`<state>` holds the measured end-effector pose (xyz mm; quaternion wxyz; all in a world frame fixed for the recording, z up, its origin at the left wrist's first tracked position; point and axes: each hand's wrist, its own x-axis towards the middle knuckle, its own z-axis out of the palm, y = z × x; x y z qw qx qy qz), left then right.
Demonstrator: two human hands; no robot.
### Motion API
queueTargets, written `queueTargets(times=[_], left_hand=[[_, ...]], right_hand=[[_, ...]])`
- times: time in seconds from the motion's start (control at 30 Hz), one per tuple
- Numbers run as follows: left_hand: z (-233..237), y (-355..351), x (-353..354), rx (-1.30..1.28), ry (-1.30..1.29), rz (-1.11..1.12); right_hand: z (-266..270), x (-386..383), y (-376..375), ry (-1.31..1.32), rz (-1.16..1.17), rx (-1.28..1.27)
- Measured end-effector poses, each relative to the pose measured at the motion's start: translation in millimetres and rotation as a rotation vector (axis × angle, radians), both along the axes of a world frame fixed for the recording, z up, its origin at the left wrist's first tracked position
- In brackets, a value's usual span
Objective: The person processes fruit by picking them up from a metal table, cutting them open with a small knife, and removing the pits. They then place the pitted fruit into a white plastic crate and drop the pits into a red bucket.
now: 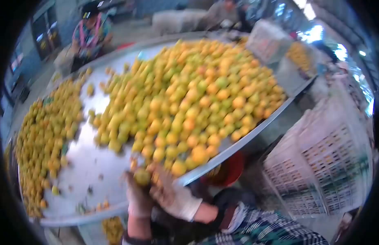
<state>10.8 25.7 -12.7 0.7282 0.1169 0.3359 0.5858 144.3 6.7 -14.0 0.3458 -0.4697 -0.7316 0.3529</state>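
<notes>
At the table rim [234, 143], yellow-green fruit [142, 177] in tight left fingers [131, 184]; right fingers' [160, 179] state indiscernible.

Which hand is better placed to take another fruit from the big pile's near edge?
Right, probably. The right hand lies closer to the near edge of the pile, while the left hand sits beside it with a greenish fruit at its fingertips. Blur hides the grips.

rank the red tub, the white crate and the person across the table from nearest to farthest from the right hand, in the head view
1. red tub: just right of the right hand, tucked under the edge of the table.
2. white crate: farther right, beside the table.
3. person: across the table, upper left.
</notes>
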Motion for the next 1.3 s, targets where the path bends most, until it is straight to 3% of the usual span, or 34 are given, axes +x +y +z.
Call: queueTargets(times=[0.1,0.17,0.23,0.33,0.43,0.63,0.73,0.83,0.93,1.03,1.07,1.1,1.13,1.17,1.2,1.27,1.3], left_hand=[[6.4,0.9,9.2,0.092,-0.086,0.031],[31.0,-7.1,14.7,0.005,0.330,0.192],[35.0,-4.7,11.9,-0.122,0.232,0.155],[-2.0,-0.3,-7.2,-0.094,0.382,0.089],[-13.6,-4.3,-14.5,-0.004,0.355,0.013],[19.2,-9.0,8.1,-0.003,0.401,0.124],[42.4,-15.2,35.5,0.078,0.284,0.333],[19.3,-9.5,21.9,0.182,0.479,0.340],[23.9,-11.1,21.2,0.224,0.655,0.315],[11.7,-14.7,13.5,0.290,0.436,0.137],[4.5,-11.5,16.1,0.315,0.404,0.156],[7.8,-10.8,12.9,0.307,0.459,0.141],[15.3,-11.3,15.3,0.264,0.519,0.141],[22.9,-12.1,17.6,0.220,0.577,0.138],[25.1,-12.7,5.9,0.323,0.763,0.051],[32.4,-13.1,12.8,0.433,1.035,0.183],[24.0,-11.7,12.8,0.406,1.002,0.224]], right_hand=[[17.6,2.2,-2.7,-0.011,-0.006,-0.096],[13.1,-3.6,-5.5,-0.095,-0.100,0.114],[18.6,-3.4,-10.9,-0.231,-0.076,0.075],[16.3,-0.7,-7.7,-0.330,0.023,-0.067],[-11.6,-8.1,-8.9,-0.296,-0.060,0.151],[9.4,-4.9,-12.3,-0.220,-0.003,0.012],[6.6,-5.3,-11.0,-0.206,-0.011,-0.019],[-8.8,-11.6,-9.3,-0.188,-0.049,0.101],[18.1,-6.1,-12.2,-0.273,-0.047,-0.081],[4.3,-8.1,-4.6,-0.087,-0.006,-0.205],[-5.3,-9.1,-2.1,-0.016,-0.073,-0.079],[11.0,-4.2,0.8,-0.059,-0.058,-0.145],[0.2,-6.8,3.5,0.060,-0.070,-0.021],[-3.5,-5.1,8.6,0.010,-0.045,0.063],[4.2,-5.3,9.5,0.018,-0.041,-0.019],[26.5,-3.1,9.8,-0.101,-0.001,-0.150],[28.9,-5.5,6.9,-0.149,0.009,-0.225]])
